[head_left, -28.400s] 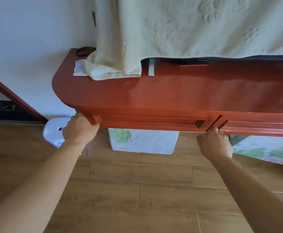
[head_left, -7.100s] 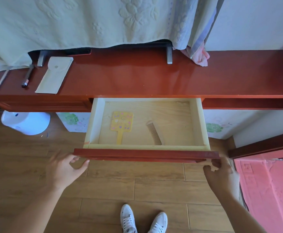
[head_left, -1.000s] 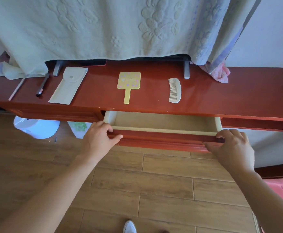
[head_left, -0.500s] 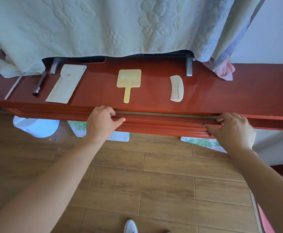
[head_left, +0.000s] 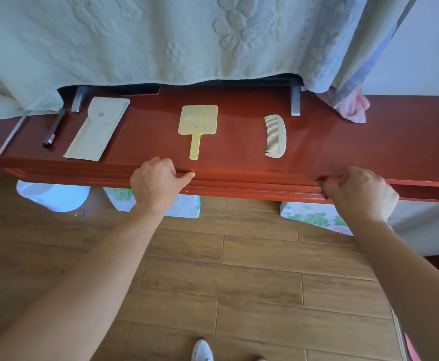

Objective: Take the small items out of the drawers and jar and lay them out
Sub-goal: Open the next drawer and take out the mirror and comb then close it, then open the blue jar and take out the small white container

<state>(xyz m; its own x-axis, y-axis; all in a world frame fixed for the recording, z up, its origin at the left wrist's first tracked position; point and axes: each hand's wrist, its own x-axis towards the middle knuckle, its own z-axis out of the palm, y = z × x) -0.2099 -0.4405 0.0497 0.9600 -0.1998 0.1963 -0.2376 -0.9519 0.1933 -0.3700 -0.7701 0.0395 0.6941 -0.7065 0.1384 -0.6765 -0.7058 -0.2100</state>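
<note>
The drawer front (head_left: 252,187) sits flush under the edge of the bench (head_left: 369,142); no gap into the drawer shows.

Left hand (head_left: 157,186): the fingers (head_left: 165,165) are curled against the upper edge of the drawer front at its left end, grasping it, with the thumb laid rightward along the seam.

Right hand (head_left: 361,194): the fingers (head_left: 329,185) are curled onto the moulding at the right end of the drawer front, grasping it. The fingertips are partly hidden, so the depth of the grasp cannot be told.

Items laid on the bench top, none touching either hand:
- Yellow hand mirror (head_left: 198,125): just beyond the left fingers, handle end pointing toward them.
- Comb (head_left: 275,135): beyond the gap between the two hands, nearer the right fingers, teeth facing left.
- Cream pouch (head_left: 97,128): beyond and to the left of the left fingers, lying at a slant.
- Dark pen (head_left: 54,128): further left of the pouch.
- Thin stick (head_left: 12,135): furthest left of the left fingers.

A pale embossed cloth (head_left: 161,37) hangs behind all items. A pink cloth (head_left: 351,109) rests on the bench beyond the right fingers. A white bin (head_left: 53,195) stands on the wooden floor (head_left: 239,282) below and to the left of the left fingers.
</note>
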